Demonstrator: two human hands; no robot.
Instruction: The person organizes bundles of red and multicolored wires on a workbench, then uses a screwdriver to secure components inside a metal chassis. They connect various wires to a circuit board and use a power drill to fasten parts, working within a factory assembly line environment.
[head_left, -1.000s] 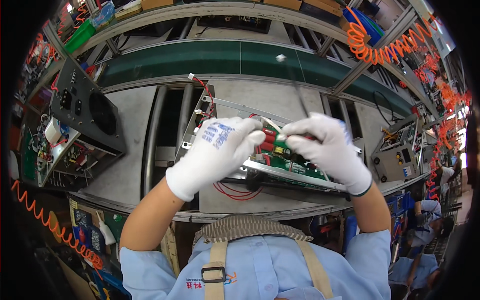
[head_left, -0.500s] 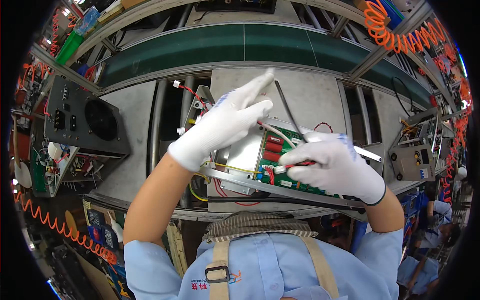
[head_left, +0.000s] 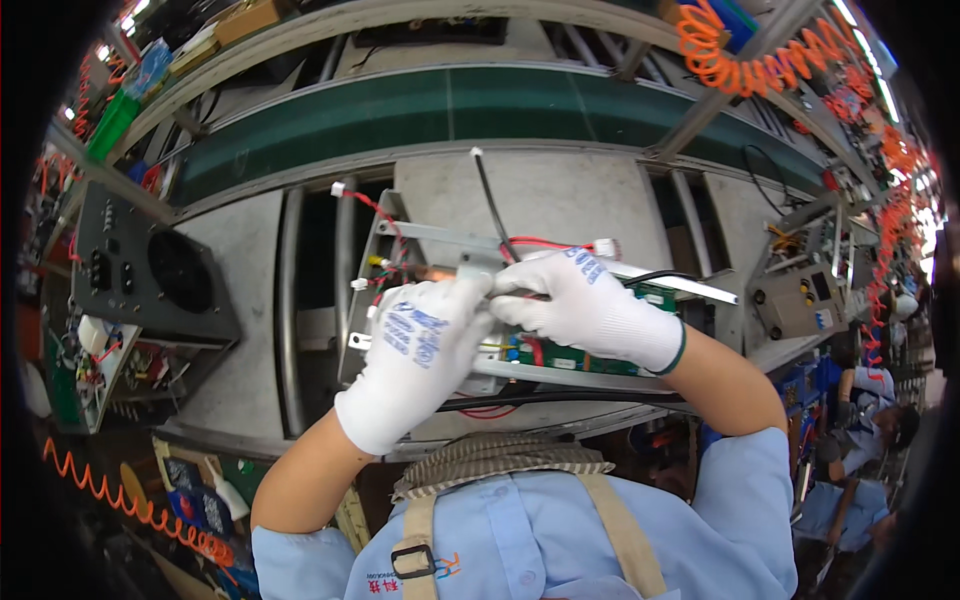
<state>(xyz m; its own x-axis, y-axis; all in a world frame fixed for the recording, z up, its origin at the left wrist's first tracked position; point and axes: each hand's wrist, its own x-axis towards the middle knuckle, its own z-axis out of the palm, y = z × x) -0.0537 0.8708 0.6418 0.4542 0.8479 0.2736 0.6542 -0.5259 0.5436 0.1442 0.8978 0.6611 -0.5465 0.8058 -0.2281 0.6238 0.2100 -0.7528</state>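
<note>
Both my hands wear white knitted gloves and meet over an open metal chassis [head_left: 480, 384]. My left hand [head_left: 420, 345] is closed, its fingertips against those of the right; what it pinches is hidden. My right hand [head_left: 590, 310] is closed around a bundle of wires at the fingertips. From that bundle a black cable [head_left: 487, 195] with a small white end sticks up and away. Red wires [head_left: 550, 241] run right to a white connector [head_left: 606, 249]. A green circuit board [head_left: 565, 356] lies in the chassis, mostly covered by my right hand. At its left, red-black wires [head_left: 370, 203] end in white plugs.
A dark equipment housing [head_left: 150, 265] with a round fan stands at left. Another opened unit [head_left: 805, 300] sits at right. Beyond the metal worktop [head_left: 590, 195] runs a green conveyor belt [head_left: 400, 112]. Orange coiled hoses [head_left: 710, 55] hang at upper right. Co-workers [head_left: 860, 440] are at far right.
My left hand has come down and nearer, and my right hand has moved left to meet it. The black cable now leans left, and the red wires with the white connector lie to the right.
</note>
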